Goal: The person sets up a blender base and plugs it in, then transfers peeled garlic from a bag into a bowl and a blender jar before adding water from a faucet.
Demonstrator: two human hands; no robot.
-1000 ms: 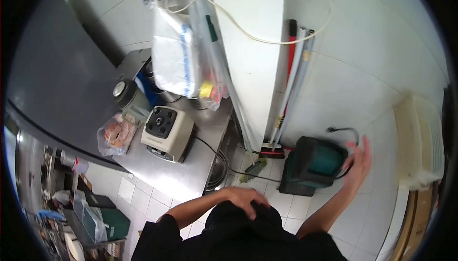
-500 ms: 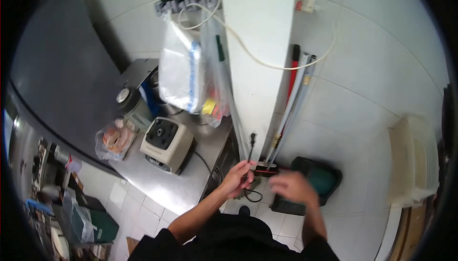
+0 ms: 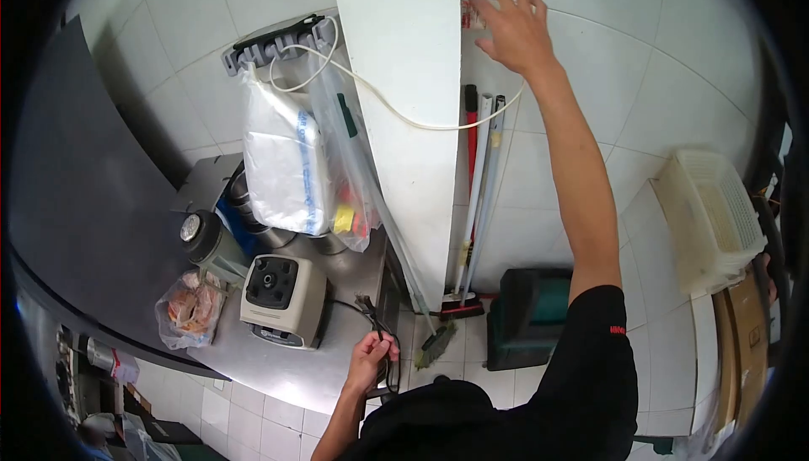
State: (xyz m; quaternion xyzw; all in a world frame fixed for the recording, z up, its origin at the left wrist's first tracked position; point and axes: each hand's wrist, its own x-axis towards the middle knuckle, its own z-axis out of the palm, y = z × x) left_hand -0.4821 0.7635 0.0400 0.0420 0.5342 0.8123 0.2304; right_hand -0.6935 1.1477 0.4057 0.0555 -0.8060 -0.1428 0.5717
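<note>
My left hand is closed around a black power cord, low down beside the metal counter. The cord's plug end sticks up above my fingers. A blender base, cream with a black top, stands on the counter, and a black cable comes out of its right side. High on the wall, my right hand reaches out with its fingers apart. It is at the wall socket, covering part of it. A white cable hangs across the pillar and runs up behind my right forearm.
On the counter stand a grey blender jug and a plastic bag of food. White plastic bags hang from a rack. Broom handles lean beside the pillar, near a green bin.
My right hand has risen from near the left hand to the wall socket. My left hand has shifted left and down with the cord. The view has shifted.
</note>
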